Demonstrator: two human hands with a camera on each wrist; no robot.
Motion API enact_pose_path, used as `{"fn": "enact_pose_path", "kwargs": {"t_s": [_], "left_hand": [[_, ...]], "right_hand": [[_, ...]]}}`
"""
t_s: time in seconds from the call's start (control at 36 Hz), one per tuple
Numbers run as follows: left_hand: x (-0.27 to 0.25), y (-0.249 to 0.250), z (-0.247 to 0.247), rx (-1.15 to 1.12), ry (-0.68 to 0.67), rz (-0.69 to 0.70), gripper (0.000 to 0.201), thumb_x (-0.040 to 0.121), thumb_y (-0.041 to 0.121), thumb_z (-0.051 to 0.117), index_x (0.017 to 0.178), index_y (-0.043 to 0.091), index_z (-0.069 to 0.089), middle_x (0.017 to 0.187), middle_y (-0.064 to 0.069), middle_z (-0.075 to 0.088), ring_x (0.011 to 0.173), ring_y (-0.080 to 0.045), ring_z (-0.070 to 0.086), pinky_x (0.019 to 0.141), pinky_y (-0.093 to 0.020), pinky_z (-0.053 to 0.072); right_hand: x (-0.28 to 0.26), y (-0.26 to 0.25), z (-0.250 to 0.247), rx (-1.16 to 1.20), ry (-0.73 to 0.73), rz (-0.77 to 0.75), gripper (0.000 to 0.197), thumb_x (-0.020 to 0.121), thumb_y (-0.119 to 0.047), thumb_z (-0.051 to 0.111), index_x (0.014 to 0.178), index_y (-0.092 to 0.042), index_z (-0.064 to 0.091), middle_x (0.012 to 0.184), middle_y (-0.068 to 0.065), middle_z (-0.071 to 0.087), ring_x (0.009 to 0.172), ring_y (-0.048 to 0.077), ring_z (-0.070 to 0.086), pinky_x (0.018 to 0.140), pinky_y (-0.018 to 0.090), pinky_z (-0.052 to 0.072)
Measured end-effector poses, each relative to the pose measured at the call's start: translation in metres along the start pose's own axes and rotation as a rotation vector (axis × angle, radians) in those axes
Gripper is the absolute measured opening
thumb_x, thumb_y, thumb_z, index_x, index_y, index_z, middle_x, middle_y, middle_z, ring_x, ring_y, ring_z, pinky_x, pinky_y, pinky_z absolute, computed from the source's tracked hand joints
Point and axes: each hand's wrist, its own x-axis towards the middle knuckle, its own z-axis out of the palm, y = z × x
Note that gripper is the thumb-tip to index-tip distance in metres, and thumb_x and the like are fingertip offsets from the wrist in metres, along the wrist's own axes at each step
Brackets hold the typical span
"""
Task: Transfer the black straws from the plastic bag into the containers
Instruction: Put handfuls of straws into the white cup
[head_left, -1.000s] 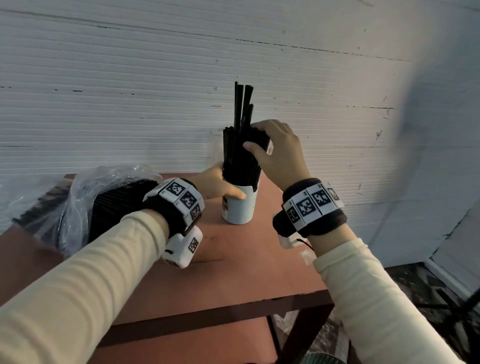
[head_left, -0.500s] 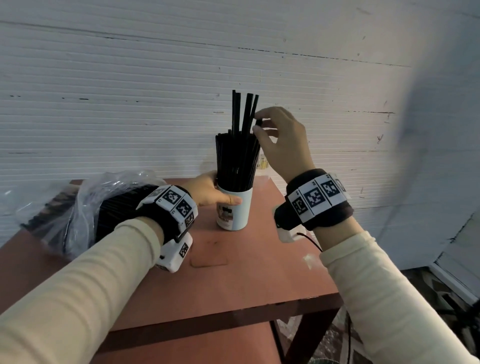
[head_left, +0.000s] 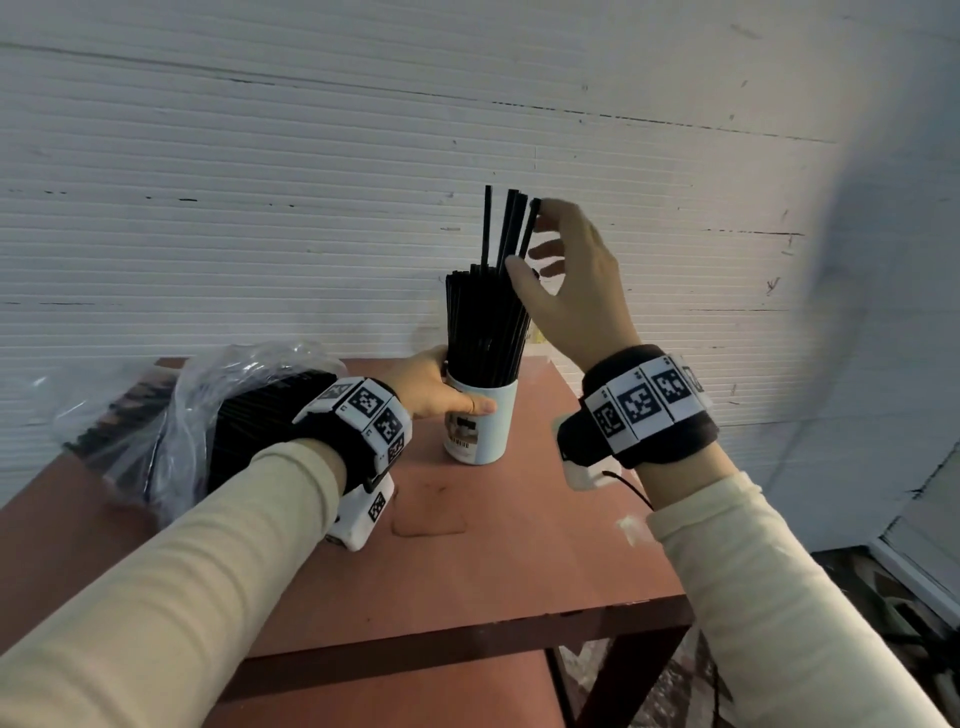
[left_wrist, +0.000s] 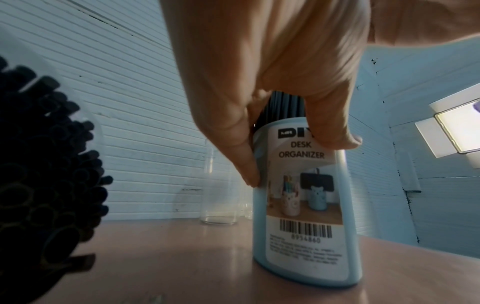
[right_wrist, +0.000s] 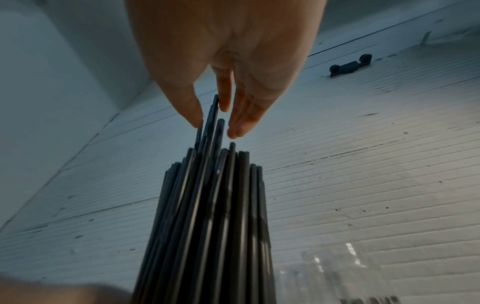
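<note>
A pale blue desk-organizer cup (head_left: 480, 431) stands on the reddish table (head_left: 519, 561), packed with upright black straws (head_left: 485, 327). My left hand (head_left: 441, 392) grips the cup near its rim; the left wrist view shows thumb and fingers curled round the cup (left_wrist: 306, 205). A few taller straws (head_left: 511, 223) stick out above the bundle. My right hand (head_left: 563, 275) hovers at their tops with nearly straight fingers, the index fingertip (head_left: 543, 208) touching one tip. In the right wrist view the tall straws (right_wrist: 214, 123) stand between thumb and fingers. The plastic bag (head_left: 208, 410) of straws lies at the left.
An empty clear glass bottle (left_wrist: 218, 195) stands behind the cup near the white ribbed wall (head_left: 311, 208). The open ends of the bagged straws (left_wrist: 46, 164) lie close to my left wrist. The table's right edge (head_left: 670, 587) drops off to the floor.
My right hand has left the side of the straw bundle and risen to the tips of the taller straws. The left hand has kept its grip on the cup.
</note>
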Motion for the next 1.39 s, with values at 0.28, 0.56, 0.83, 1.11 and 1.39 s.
{"fn": "enact_pose_path", "kwargs": {"t_s": [0.28,0.56,0.83,1.11,1.39], "left_hand": [[0.001,-0.002,0.000,0.014,0.012,-0.012,0.074,0.073,0.026,0.085,0.138,0.018,0.048,0.134,-0.001,0.059,0.124,-0.019,0.054,0.094,-0.024,0.039],[0.002,-0.004,0.001,0.031,0.017,-0.028,0.080,0.071,0.031,0.086,0.139,0.019,0.047,0.135,0.000,0.059,0.125,-0.020,0.054,0.105,-0.033,0.042],[0.001,-0.002,0.001,0.023,0.003,-0.016,0.076,0.072,0.029,0.086,0.137,0.018,0.049,0.130,-0.002,0.061,0.121,-0.021,0.057,0.106,-0.036,0.044],[-0.002,0.000,0.001,-0.003,0.012,-0.001,0.070,0.074,0.024,0.084,0.135,0.016,0.051,0.128,-0.004,0.061,0.119,-0.021,0.057,0.103,-0.033,0.044],[-0.003,-0.001,0.001,-0.023,-0.008,0.000,0.072,0.073,0.025,0.085,0.136,0.016,0.050,0.126,-0.001,0.062,0.118,-0.018,0.057,0.107,-0.037,0.044]], "right_hand": [[-0.006,-0.005,0.008,-0.056,0.012,0.140,0.009,0.085,-0.014,0.069,0.091,-0.010,0.063,0.072,-0.010,0.060,0.067,0.007,0.057,0.065,0.015,0.047],[-0.016,-0.012,0.007,-0.036,-0.025,0.143,0.013,0.087,-0.015,0.064,0.098,-0.008,0.062,0.084,-0.002,0.064,0.080,0.016,0.063,0.072,0.026,0.052],[-0.026,-0.007,0.009,-0.119,0.039,0.149,0.009,0.085,-0.009,0.064,0.091,-0.003,0.061,0.083,0.009,0.065,0.078,0.024,0.061,0.074,0.040,0.052],[-0.025,-0.004,0.014,-0.149,0.041,0.186,0.011,0.087,-0.015,0.064,0.089,-0.005,0.060,0.086,0.006,0.065,0.079,0.022,0.060,0.071,0.027,0.046],[-0.025,-0.004,0.014,-0.039,-0.035,0.311,0.008,0.083,-0.014,0.068,0.085,-0.014,0.060,0.078,-0.004,0.061,0.073,0.010,0.058,0.062,0.004,0.039]]}}
